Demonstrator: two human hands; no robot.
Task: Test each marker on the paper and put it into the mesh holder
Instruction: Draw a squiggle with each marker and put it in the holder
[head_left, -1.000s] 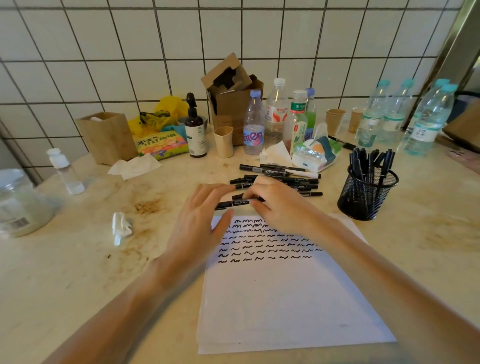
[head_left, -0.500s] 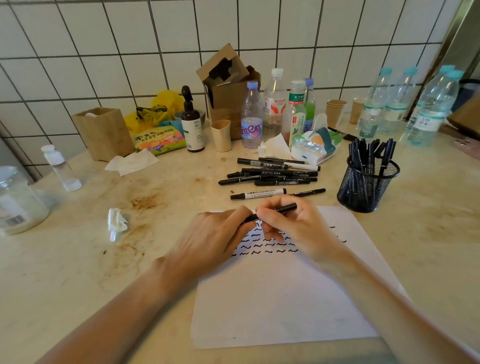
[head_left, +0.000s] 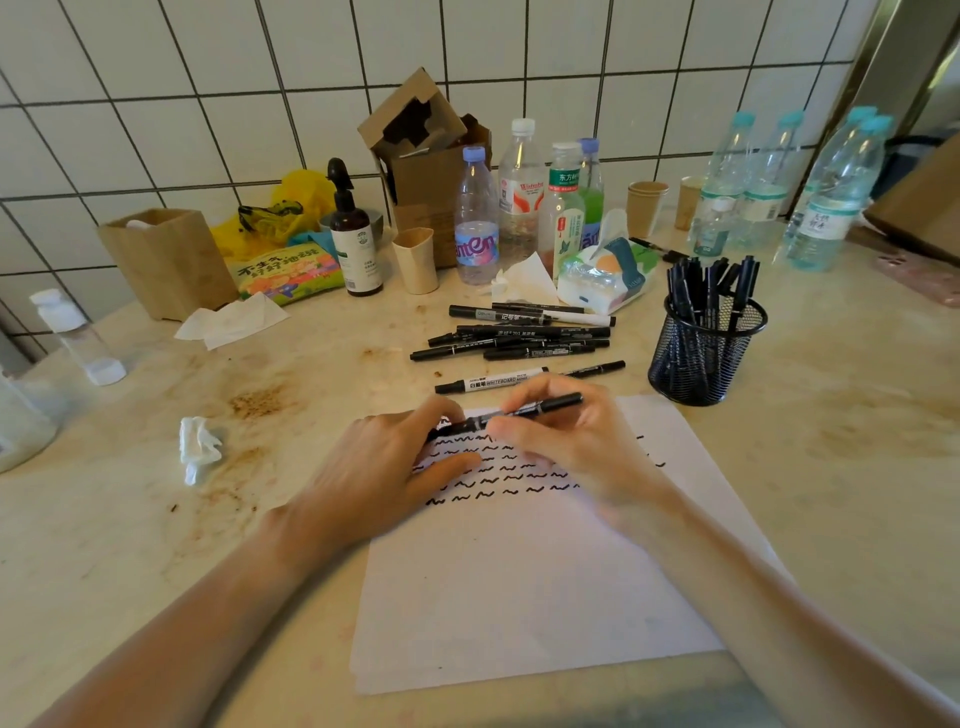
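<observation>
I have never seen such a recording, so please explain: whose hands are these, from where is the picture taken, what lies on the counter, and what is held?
There is no machine here. The picture comes from a camera worn on a person's head, looking down at their own two bare hands. The left hand and right hand both grip one black marker, each at one end, just above a sheet of paper with rows of black test squiggles. Behind it lie more loose markers on the counter. To the right stands a black mesh holder with markers already in it. Bottles, cups and boxes stand along the tiled wall.
</observation>
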